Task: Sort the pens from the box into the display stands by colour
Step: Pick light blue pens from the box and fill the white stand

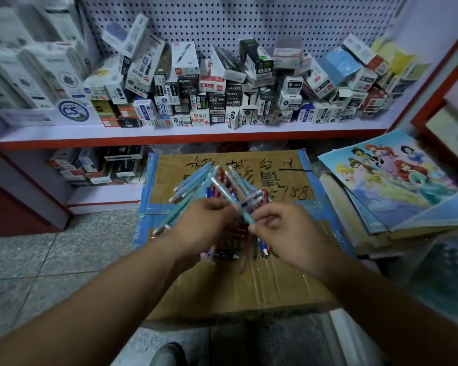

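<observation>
My left hand [201,223] grips a fanned bundle of pens [193,183], mostly light blue with some red and dark blue ones, held above a taped cardboard box [222,291]. My right hand [288,231] pinches one light-blue pen [236,199] that crosses the bundle. Several more red and blue pens [246,249] lie loose on the box top below my hands, partly hidden by them. No display stand is in view.
A white shelf [185,134] with a red edge carries many small pen boxes [212,96] before a pegboard. A lower shelf holds more boxes [98,165]. A stack of cartoon-print books [397,186] lies at the right. The floor [50,260] is grey stone.
</observation>
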`<act>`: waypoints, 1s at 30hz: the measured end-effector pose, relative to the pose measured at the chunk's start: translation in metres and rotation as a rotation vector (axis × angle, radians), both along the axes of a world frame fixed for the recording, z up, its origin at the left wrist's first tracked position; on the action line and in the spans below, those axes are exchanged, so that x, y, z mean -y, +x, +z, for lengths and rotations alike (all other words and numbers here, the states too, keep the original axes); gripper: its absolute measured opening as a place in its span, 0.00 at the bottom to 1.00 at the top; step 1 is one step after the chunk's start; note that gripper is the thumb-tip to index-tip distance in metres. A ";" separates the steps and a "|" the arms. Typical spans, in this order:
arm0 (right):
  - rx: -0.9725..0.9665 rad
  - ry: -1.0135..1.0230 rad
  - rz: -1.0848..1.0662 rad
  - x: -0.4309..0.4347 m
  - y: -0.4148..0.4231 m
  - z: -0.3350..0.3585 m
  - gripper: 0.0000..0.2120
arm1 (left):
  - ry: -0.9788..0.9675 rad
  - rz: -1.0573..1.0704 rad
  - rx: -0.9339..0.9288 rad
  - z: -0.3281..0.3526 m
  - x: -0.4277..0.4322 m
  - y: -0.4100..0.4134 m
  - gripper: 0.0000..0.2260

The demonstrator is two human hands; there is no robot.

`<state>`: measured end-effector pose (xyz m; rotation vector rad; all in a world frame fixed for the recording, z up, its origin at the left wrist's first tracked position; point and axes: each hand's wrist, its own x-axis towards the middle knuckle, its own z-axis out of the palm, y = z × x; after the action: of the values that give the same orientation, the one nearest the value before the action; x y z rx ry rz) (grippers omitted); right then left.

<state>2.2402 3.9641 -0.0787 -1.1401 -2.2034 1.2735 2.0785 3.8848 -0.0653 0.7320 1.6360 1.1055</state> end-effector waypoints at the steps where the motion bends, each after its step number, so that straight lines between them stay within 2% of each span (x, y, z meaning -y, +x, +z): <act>1: -0.023 -0.018 0.024 0.010 -0.003 0.000 0.05 | 0.002 0.049 0.112 0.001 0.006 0.006 0.08; 6: -0.036 -0.093 0.110 0.025 -0.015 -0.007 0.06 | -0.036 0.280 0.296 -0.010 0.029 0.002 0.06; 10: 0.147 0.169 -0.011 -0.027 -0.039 -0.022 0.05 | 0.012 0.363 0.369 -0.014 0.036 -0.019 0.04; 12: 0.224 0.217 -0.059 -0.057 -0.056 -0.027 0.04 | 0.017 0.377 0.378 -0.014 0.037 -0.026 0.05; 14: 0.281 0.256 -0.102 -0.081 -0.075 -0.032 0.03 | 0.002 0.385 0.393 -0.018 0.037 -0.033 0.09; 16: 0.343 0.304 -0.131 -0.096 -0.091 -0.033 0.05 | 0.011 0.389 0.419 -0.021 0.036 -0.039 0.12; 20: 0.447 0.306 -0.123 -0.112 -0.110 -0.042 0.12 | 0.062 0.394 0.501 -0.022 0.031 -0.045 0.11; 27: 0.455 0.310 -0.205 -0.114 -0.120 -0.063 0.08 | 0.083 0.316 0.462 -0.026 0.025 -0.047 0.09; 30: 0.383 0.293 -0.232 -0.112 -0.117 -0.059 0.09 | 0.075 0.332 0.469 -0.030 0.024 -0.050 0.11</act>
<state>2.1229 4.0766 -0.1377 -1.5578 -2.3289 0.6521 2.0285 3.8612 -0.0952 0.2173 1.3405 1.4542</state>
